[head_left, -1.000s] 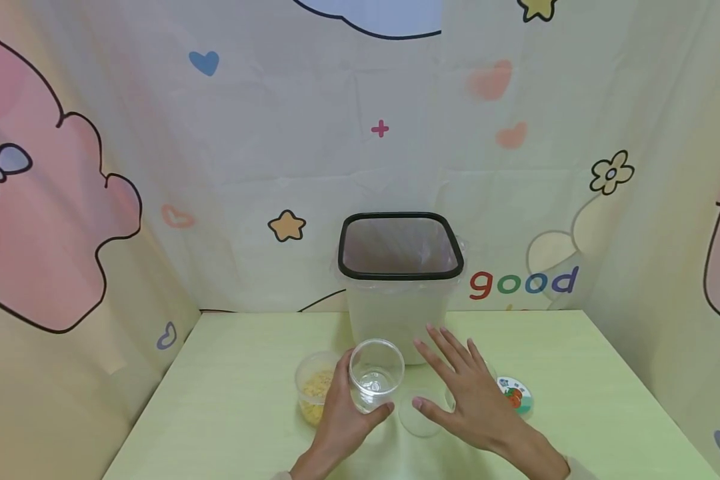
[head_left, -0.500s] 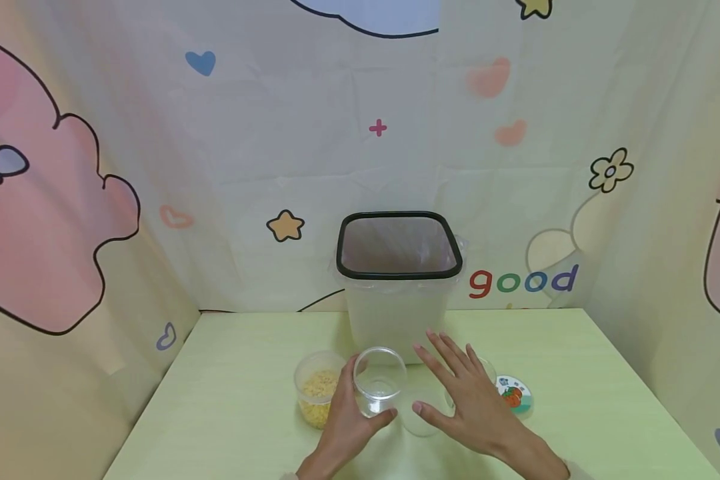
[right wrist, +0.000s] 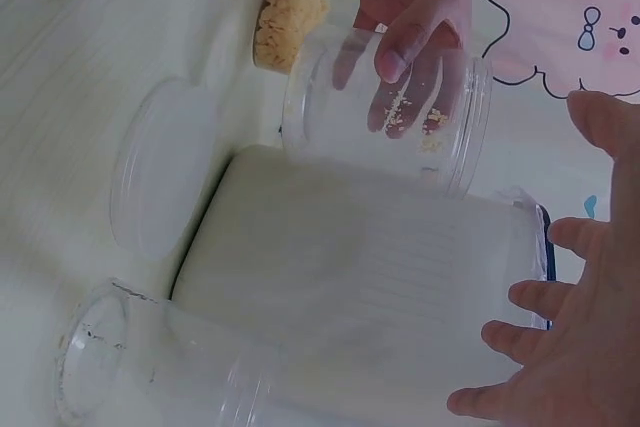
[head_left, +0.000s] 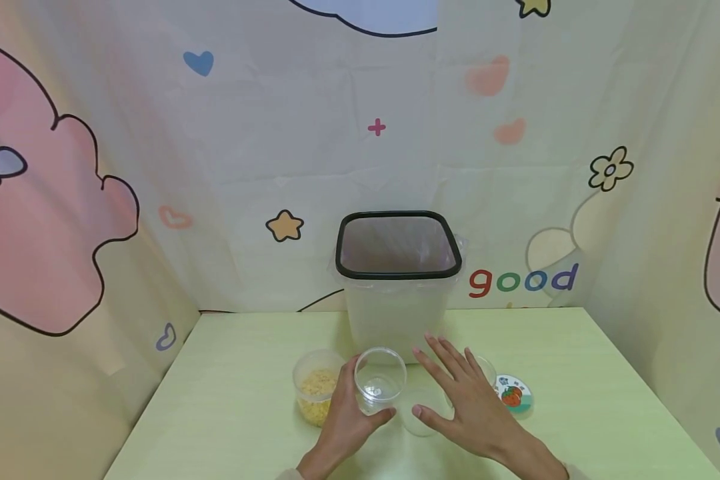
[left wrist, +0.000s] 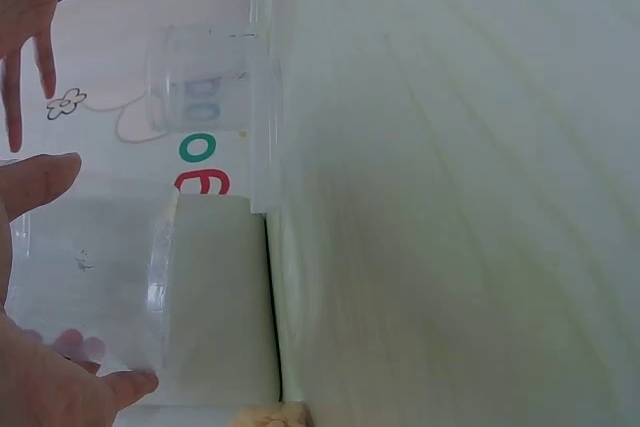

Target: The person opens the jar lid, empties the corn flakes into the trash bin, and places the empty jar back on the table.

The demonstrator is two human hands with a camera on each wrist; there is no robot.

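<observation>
My left hand [head_left: 343, 427] grips a clear plastic jar [head_left: 381, 380] from its left side, raised off the table with its mouth upward. A few pale crumbs [right wrist: 432, 132] cling to its wall in the right wrist view. My right hand [head_left: 471, 410] hovers to the right of the jar, fingers spread, touching nothing. Below and between the hands lies a translucent round lid [head_left: 420, 428]. A second clear jar [right wrist: 170, 357] stands partly hidden behind my right hand in the head view. Left of my left hand stands a clear tub [head_left: 315, 390] holding yellow, crumbly food.
A tall whitish bin [head_left: 396, 313] with a black rim and plastic liner stands behind the jars. A round disc [head_left: 514, 395] with a printed picture lies to the right. The pale green table [head_left: 216, 413] meets a printed cloth backdrop [head_left: 246, 133].
My left hand has shifted slightly right and down with the clear jar, then held nearly still. My right hand stays spread in almost the same place.
</observation>
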